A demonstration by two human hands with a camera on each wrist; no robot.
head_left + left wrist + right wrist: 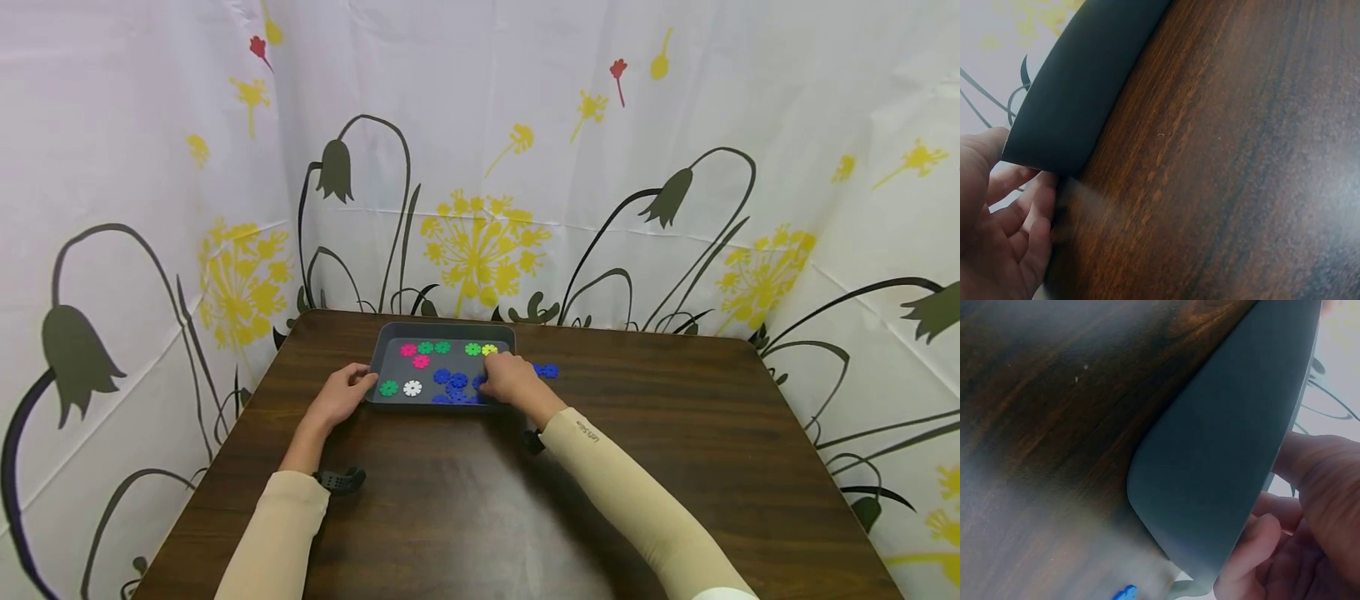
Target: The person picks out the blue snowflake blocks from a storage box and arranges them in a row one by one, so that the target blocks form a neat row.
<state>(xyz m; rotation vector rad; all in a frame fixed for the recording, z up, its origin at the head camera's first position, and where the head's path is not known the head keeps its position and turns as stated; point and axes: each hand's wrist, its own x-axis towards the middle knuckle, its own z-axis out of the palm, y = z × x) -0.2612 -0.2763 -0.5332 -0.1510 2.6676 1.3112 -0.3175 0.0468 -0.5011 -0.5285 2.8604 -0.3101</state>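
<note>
A dark grey tray holds several flat notched plastic discs. My left hand grips its left end near the front corner; in the left wrist view the thumb lies at the rim and the fingers bend below it. My right hand reaches over the front right corner, its fingers bent down beside the blue discs. In the right wrist view the tray wall hides the fingertips, so I cannot tell whether they pinch a disc. A white disc and a green disc lie near the left hand.
Pink discs, more green discs and a yellow disc lie toward the tray's back. Blue discs rest on the brown wooden table right of the tray. A flower-printed curtain hangs behind the table.
</note>
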